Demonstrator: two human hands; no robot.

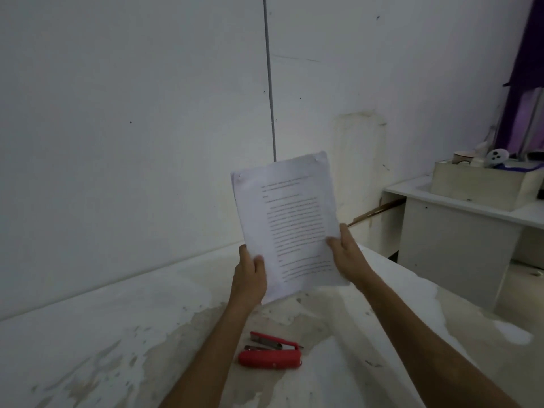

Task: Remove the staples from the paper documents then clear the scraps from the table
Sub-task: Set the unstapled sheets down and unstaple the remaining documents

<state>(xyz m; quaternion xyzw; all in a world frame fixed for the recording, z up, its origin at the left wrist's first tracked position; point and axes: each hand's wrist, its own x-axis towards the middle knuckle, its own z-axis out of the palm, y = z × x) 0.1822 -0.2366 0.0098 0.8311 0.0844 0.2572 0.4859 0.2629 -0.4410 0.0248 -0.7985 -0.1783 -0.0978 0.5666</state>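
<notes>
White printed pages, a stapled document, are held up in the air above the worn table, tilted a little to the left, with the text facing the camera. The left hand grips the lower left edge, thumb on the front and fingers curled behind the sheet. The right hand pinches the lower right edge in the same way, thumb laid across the printed face. Two small marks sit at the top corners of the pages, one at the upper left and one at the upper right. They look like staples, though the dim light and the blur leave that uncertain.

On the table below and between the forearms lies a red stapler, swung open, well apart from both hands and untouched.

The step in hand seems to be inspection: the person holds the document up to find where it is fastened, and no staple is out yet. No scraps show on the table.

The next move probably calls for freeing one hand while the other keeps the pages steady, then either lowering the document to the table or bringing a tool to a top corner. The stapler's rear end may serve as a remover. Prying should be gentle, since thin paper tears easily at a corner.
</notes>
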